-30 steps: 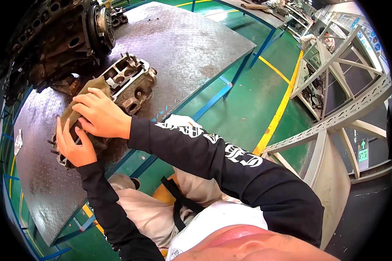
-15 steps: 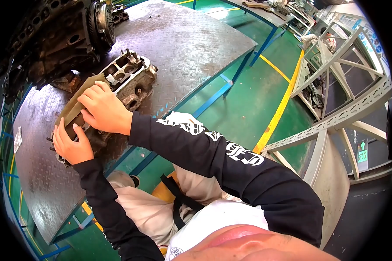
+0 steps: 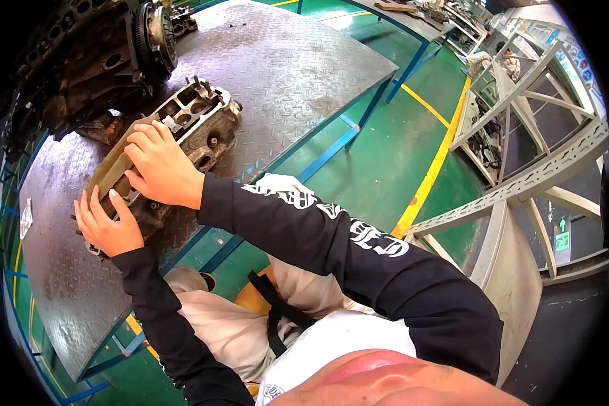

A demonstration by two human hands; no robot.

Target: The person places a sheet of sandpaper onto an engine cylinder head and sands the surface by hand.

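A metal engine part (image 3: 213, 125) with square openings and studs lies slantwise on the bench. Along its left side runs a brown, flexible strip (image 3: 108, 169). My right hand (image 3: 161, 166) is bent over the strip's upper part, fingers together, the thumb lower down. At the lower end, my left hand (image 3: 108, 223) grips the strip with its fingers along the outer edge and the thumb on the inner side. The hands cover parts of the strip and the metal part, and the left fingertips' exact contact is hard to make out.
A large dark engine block (image 3: 91, 68) stands at the upper left, close to the hands. The patterned metal bench (image 3: 298, 68) has a blue frame. Crumpled clear material (image 3: 26, 218) lies near its left edge. A grey metal frame (image 3: 507, 196) stands right. A person (image 3: 511, 64) is far off.
My right hand has shifted slightly up along the strip. My left hand has moved a little left, its thumb now nearer the strip. More of the strip's lower part shows between the hands.
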